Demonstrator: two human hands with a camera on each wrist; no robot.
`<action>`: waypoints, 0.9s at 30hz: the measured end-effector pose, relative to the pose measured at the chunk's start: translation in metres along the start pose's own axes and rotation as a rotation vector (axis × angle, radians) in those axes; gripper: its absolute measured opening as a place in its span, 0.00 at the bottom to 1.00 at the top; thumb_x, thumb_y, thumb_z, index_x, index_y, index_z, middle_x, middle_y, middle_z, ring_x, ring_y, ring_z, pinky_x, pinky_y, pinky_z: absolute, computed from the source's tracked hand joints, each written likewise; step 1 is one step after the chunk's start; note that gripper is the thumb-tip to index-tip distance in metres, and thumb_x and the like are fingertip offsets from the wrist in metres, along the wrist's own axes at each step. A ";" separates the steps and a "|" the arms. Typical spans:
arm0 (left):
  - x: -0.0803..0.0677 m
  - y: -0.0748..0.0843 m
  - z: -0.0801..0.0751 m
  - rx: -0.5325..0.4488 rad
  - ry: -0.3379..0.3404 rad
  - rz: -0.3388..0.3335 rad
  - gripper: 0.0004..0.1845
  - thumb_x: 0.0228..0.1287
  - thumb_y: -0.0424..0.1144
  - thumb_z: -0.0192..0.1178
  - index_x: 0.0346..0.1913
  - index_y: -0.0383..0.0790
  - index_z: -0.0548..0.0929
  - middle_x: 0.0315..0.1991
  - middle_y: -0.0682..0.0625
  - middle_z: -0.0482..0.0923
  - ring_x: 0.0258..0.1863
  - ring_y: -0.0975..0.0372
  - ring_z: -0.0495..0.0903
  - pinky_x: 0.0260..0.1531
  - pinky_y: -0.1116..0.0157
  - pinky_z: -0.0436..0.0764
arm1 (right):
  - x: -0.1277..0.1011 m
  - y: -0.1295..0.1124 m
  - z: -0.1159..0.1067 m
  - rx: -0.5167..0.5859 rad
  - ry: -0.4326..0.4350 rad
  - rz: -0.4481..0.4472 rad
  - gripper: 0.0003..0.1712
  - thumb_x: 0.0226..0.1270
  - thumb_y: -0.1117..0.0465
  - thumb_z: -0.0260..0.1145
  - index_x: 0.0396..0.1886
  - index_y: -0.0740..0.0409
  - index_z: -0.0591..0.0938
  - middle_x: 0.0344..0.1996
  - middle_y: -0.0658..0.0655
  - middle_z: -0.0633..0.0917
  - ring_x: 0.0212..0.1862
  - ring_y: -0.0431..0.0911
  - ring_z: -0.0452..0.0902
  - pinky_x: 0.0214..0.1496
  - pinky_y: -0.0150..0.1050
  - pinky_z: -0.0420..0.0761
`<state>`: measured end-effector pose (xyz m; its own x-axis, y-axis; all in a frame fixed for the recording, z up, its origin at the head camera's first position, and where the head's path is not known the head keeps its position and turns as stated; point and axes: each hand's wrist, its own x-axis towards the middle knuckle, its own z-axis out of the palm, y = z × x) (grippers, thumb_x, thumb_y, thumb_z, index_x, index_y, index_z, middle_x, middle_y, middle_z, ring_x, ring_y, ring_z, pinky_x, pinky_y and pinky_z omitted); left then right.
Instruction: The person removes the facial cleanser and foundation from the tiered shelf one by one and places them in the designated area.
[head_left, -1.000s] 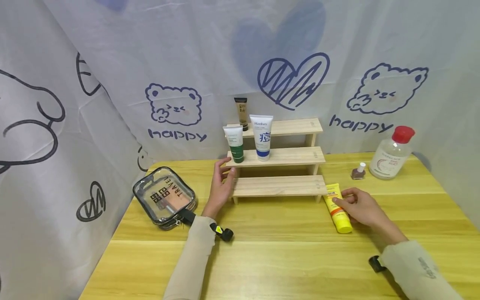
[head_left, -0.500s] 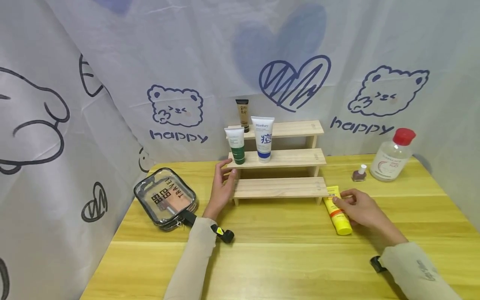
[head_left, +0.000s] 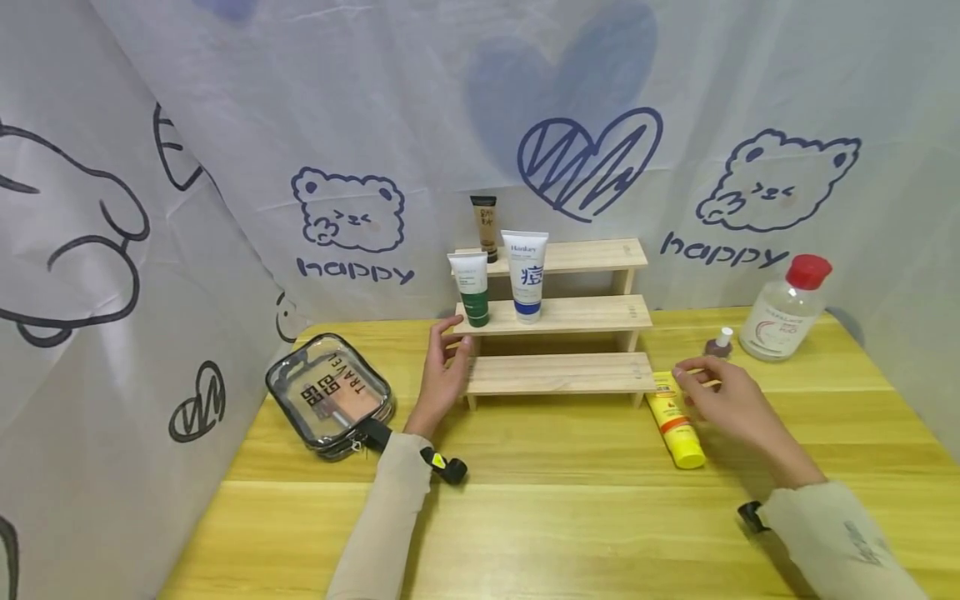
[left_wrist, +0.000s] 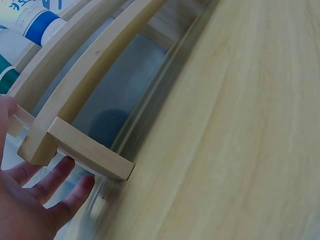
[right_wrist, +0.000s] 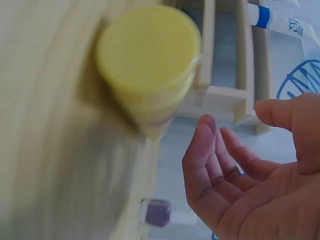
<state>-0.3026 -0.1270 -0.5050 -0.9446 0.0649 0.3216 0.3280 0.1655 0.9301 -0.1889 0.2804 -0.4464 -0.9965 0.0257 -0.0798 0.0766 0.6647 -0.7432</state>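
Note:
In the head view, a three-tier wooden display shelf (head_left: 558, 372) stands on the table. My left hand (head_left: 444, 371) rests against its left end, the spread fingers (left_wrist: 59, 172) beside the front leg in the left wrist view. On the middle tier stand a white-and-green tube (head_left: 472, 290) and a white-and-blue tube (head_left: 527, 279); a brown tube (head_left: 486, 229) is on the top tier. A yellow tube (head_left: 678, 429) lies on the table by the shelf's right front corner. My right hand (head_left: 731, 400) hovers just right of it, thumb and fingers apart, holding nothing in the right wrist view.
A clear travel pouch (head_left: 330, 392) with a black strap lies at the left. Behind my right hand sits a small nail polish bottle (head_left: 718, 344) with a white cap. A clear bottle (head_left: 780, 317) with a red cap stands at the right back, before the curtain (head_left: 442, 92).
My right hand has let go of the yellow tube and moved slightly up and to the right. The tube lies where it was. My left hand has stayed at the shelf.

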 end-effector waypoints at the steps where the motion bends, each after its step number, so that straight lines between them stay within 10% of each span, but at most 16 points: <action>1: 0.000 0.000 0.000 0.001 0.000 -0.002 0.21 0.89 0.39 0.52 0.77 0.47 0.68 0.77 0.42 0.73 0.71 0.44 0.77 0.72 0.43 0.76 | 0.001 -0.004 0.001 0.001 0.016 -0.020 0.31 0.90 0.46 0.54 0.73 0.67 0.77 0.60 0.71 0.84 0.49 0.55 0.86 0.40 0.33 0.86; 18: 0.000 0.002 0.001 -0.002 -0.001 -0.001 0.22 0.88 0.39 0.53 0.77 0.47 0.68 0.72 0.37 0.76 0.69 0.43 0.79 0.69 0.41 0.77 | 0.023 -0.047 0.014 0.198 0.098 -0.256 0.25 0.90 0.48 0.56 0.69 0.62 0.81 0.54 0.65 0.87 0.47 0.39 0.85 0.47 0.31 0.89; 27: -0.002 0.003 -0.001 0.006 -0.004 -0.007 0.21 0.89 0.40 0.52 0.77 0.48 0.67 0.74 0.38 0.75 0.71 0.43 0.77 0.71 0.42 0.76 | 0.043 -0.071 0.024 0.217 0.082 -0.319 0.24 0.89 0.45 0.58 0.66 0.58 0.83 0.48 0.62 0.87 0.48 0.50 0.86 0.48 0.30 0.88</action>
<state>-0.2999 -0.1277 -0.5030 -0.9470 0.0677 0.3142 0.3212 0.1722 0.9312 -0.2363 0.2161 -0.4132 -0.9702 -0.0915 0.2245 -0.2407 0.4760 -0.8458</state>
